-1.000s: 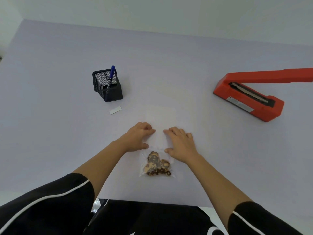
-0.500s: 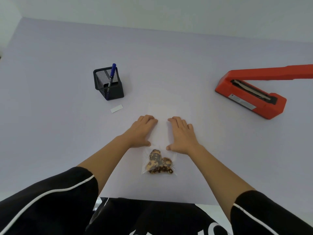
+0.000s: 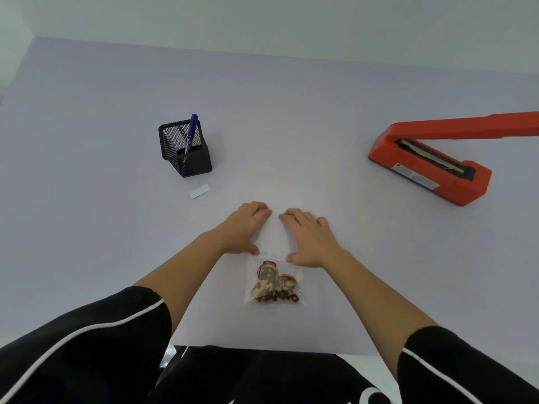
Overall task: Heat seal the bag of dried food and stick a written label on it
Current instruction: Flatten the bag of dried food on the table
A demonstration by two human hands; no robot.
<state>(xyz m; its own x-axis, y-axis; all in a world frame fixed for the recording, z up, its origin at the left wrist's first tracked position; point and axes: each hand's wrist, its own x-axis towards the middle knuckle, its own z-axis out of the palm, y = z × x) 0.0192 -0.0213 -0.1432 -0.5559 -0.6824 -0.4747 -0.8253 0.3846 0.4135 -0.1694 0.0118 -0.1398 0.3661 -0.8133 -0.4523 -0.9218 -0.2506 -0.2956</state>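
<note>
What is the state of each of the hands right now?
Left hand: open, fingers flat on the clear plastic bag of dried food.
Right hand: open, flat on the same bag.

No text was readable: the plate [image 3: 415,177] on the red sealer [image 3: 478,185] and the print on the pen [image 3: 191,134] were too small, and the white label [image 3: 199,191] showed no writing.

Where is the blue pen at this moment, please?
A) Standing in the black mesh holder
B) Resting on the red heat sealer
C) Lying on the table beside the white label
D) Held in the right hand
A: the blue pen stands upright in the black mesh holder, while the left hand and the right hand both rest on the bag.
</note>
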